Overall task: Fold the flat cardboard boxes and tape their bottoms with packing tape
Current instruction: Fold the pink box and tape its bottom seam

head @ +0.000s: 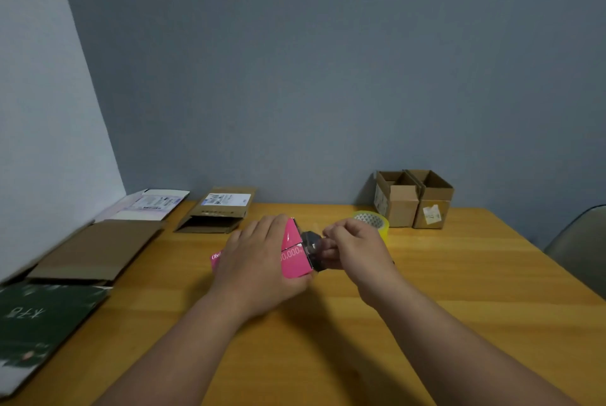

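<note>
A small pink box (292,253) with white letters sat in the middle of the wooden table (459,274). Its right end had shiny dark flaps (311,246). The left hand (259,258) lay over the top of the pink box, fingers curled round it to hold it. The right hand (352,246) was just right of the pink box, and its fingers pinched the dark flaps at that end.

Just behind the right hand, one roll of yellow tape (373,222) lay on the table. Two brown boxes (413,197) stood open, side by side, far to the right of the pink box, against the wall.

Left of the pink box, four flat boxes lay along the table: a white one (151,205) in the corner, a brown one with a label (218,210) beside it, a plain brown one (98,251), and a dark green one (42,323) nearest the person.

The table was yellow-brown wood. The walls (328,77) were grey-blue. A grey chair (580,251) showed at the right edge.
</note>
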